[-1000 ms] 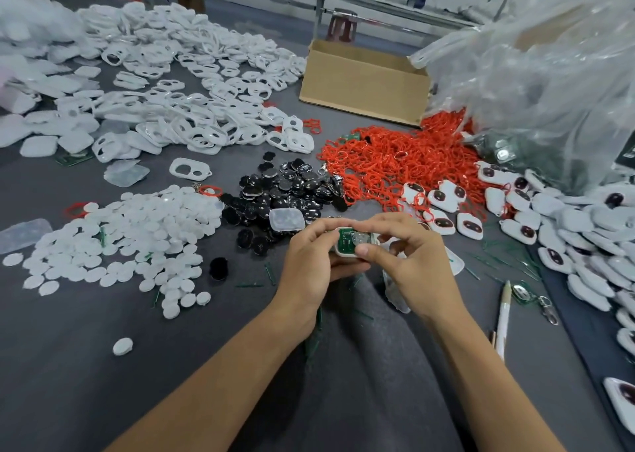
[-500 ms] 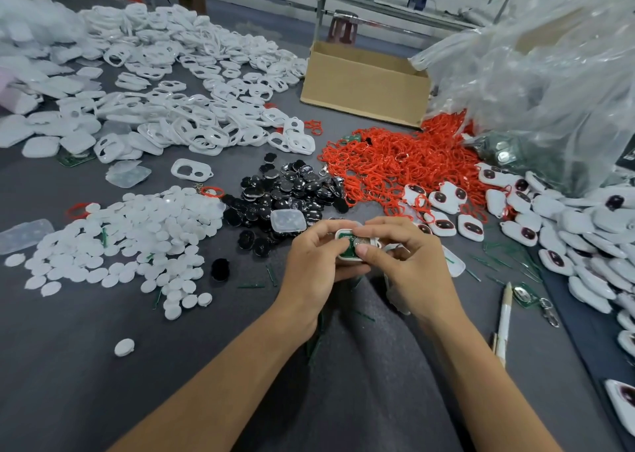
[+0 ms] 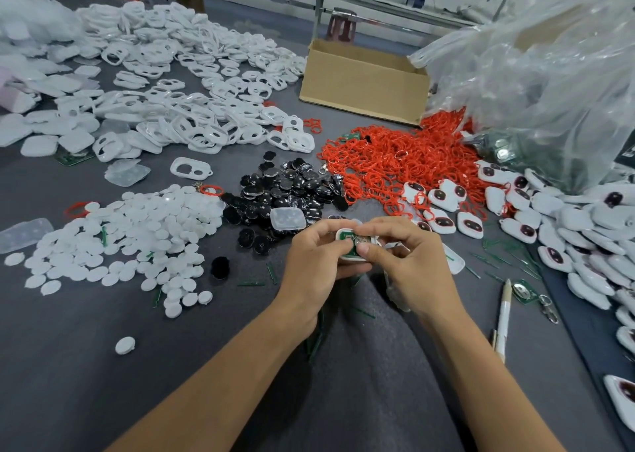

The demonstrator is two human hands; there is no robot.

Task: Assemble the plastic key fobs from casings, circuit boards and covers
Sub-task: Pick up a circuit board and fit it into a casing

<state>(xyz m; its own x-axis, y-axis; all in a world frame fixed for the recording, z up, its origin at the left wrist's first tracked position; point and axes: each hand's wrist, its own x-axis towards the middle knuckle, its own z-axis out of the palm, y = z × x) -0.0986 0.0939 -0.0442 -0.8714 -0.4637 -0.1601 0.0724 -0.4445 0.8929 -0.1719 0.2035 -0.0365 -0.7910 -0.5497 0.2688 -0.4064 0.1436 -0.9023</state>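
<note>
— Between both hands, close over the tabletop (image 3: pixel 86 365), what is held?
— One white casing (image 3: pixel 344 232) with a green circuit board (image 3: pixel 351 252) lying in it. The left hand (image 3: pixel 316 262) grips its left side, the right hand (image 3: pixel 412 266) pinches its right side, and both thumbs lie on the board.
— Which step is this?
— Seating the board, I think. Next it needs an even press until flat, then one of the two-hole frames (image 3: pixel 192 132) beyond the left hand, probably the covers.

Above the grey worktop (image 3: pixel 86 365), the left hand (image 3: pixel 314 266) and right hand (image 3: pixel 412 266) pinch 1 white casing (image 3: pixel 354 245) with a green circuit board (image 3: pixel 348 240) inside. White round covers (image 3: pixel 130 235) lie left, black discs (image 3: pixel 285 194) and red rings (image 3: pixel 395 156) beyond the hands.
</note>
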